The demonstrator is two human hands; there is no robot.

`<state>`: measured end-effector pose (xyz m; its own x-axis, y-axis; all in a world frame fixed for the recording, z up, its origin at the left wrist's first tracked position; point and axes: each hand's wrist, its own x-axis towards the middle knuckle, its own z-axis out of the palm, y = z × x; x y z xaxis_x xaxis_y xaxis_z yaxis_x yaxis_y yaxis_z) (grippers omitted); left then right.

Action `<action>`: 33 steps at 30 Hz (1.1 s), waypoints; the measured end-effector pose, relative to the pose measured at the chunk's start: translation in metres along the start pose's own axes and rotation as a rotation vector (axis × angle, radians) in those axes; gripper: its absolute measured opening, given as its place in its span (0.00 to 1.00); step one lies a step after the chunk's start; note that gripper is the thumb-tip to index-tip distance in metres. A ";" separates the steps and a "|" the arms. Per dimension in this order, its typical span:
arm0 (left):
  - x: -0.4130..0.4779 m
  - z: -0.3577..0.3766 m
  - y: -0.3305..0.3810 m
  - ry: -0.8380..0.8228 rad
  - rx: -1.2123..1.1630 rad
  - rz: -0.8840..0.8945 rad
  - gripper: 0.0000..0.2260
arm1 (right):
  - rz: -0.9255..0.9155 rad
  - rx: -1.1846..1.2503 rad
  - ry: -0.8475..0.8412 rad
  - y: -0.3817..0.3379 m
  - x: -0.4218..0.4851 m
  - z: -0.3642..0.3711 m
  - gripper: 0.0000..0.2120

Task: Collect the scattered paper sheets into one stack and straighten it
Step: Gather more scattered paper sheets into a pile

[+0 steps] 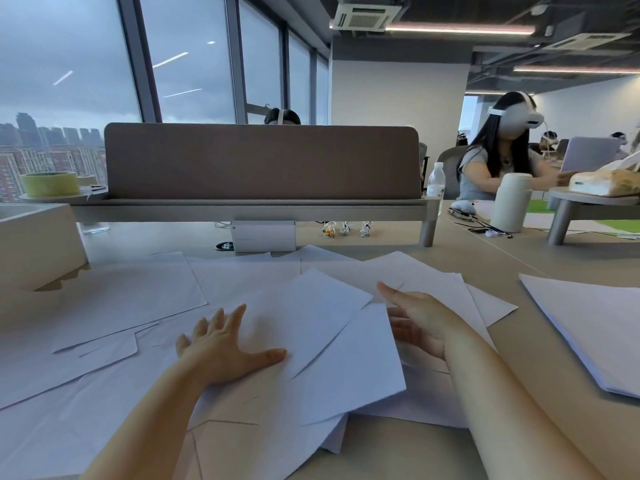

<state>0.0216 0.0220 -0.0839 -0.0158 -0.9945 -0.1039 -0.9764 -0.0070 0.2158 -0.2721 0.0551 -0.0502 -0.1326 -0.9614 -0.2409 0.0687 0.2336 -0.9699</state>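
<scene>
Several white paper sheets (322, 327) lie overlapped and askew across the beige desk (540, 344) in front of me. More sheets (128, 299) spread flat to the left. My left hand (225, 344) rests palm down on the sheets, fingers spread. My right hand (415, 317) stands on edge, palm facing left, against the right side of the central loose pile, its fingers apart. A separate neat stack of sheets (595, 327) lies at the right edge.
A brown divider panel (259, 161) on a shelf closes off the back. A white box (264, 235) sits under the shelf. A beige riser (34, 244) stands at the left. A white flask (512, 202) and a water bottle (435, 181) stand back right, near a seated person.
</scene>
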 end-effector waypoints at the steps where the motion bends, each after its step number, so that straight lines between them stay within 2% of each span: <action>1: 0.000 0.000 0.000 -0.001 0.001 -0.004 0.54 | 0.017 0.011 0.003 0.001 0.001 -0.002 0.20; 6: 0.001 0.000 0.000 0.006 0.007 -0.022 0.54 | 0.035 -0.006 -0.011 0.000 -0.002 -0.002 0.16; 9: 0.001 0.001 0.000 0.007 0.009 -0.022 0.53 | 0.052 -0.214 -0.026 -0.001 -0.003 -0.007 0.11; 12: 0.000 0.000 0.000 -0.003 0.000 0.000 0.53 | 0.028 -0.421 -0.045 -0.002 -0.008 -0.010 0.02; 15: -0.003 -0.003 0.001 -0.023 -0.007 0.050 0.54 | -0.043 -0.428 0.053 0.001 -0.005 -0.010 0.03; 19: -0.006 -0.003 0.004 -0.078 -0.026 0.180 0.63 | -0.084 -0.367 0.223 0.004 0.004 -0.014 0.05; 21: -0.006 -0.004 0.005 -0.050 -0.023 0.151 0.59 | -0.103 -0.343 0.234 0.005 0.005 -0.013 0.05; 24: -0.009 -0.010 0.004 0.002 0.014 0.004 0.47 | -0.121 -0.305 0.253 0.007 0.009 -0.012 0.04; 25: -0.009 -0.010 0.003 -0.008 0.012 -0.013 0.47 | -0.127 -0.299 0.258 0.007 0.009 -0.012 0.06; 30: -0.009 -0.010 -0.001 -0.136 -0.023 0.131 0.64 | -0.127 -0.280 0.259 0.005 0.009 -0.012 0.11; 31: -0.010 -0.010 -0.001 -0.146 -0.034 0.152 0.65 | -0.093 -0.255 0.260 0.004 0.010 -0.013 0.14; 33: -0.010 -0.011 -0.002 -0.144 -0.042 0.190 0.65 | -0.021 -0.201 0.252 0.004 0.013 -0.020 0.25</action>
<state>0.0261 0.0310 -0.0729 -0.2324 -0.9530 -0.1945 -0.9431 0.1719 0.2847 -0.2931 0.0466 -0.0577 -0.3747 -0.9060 -0.1971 -0.1305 0.2620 -0.9562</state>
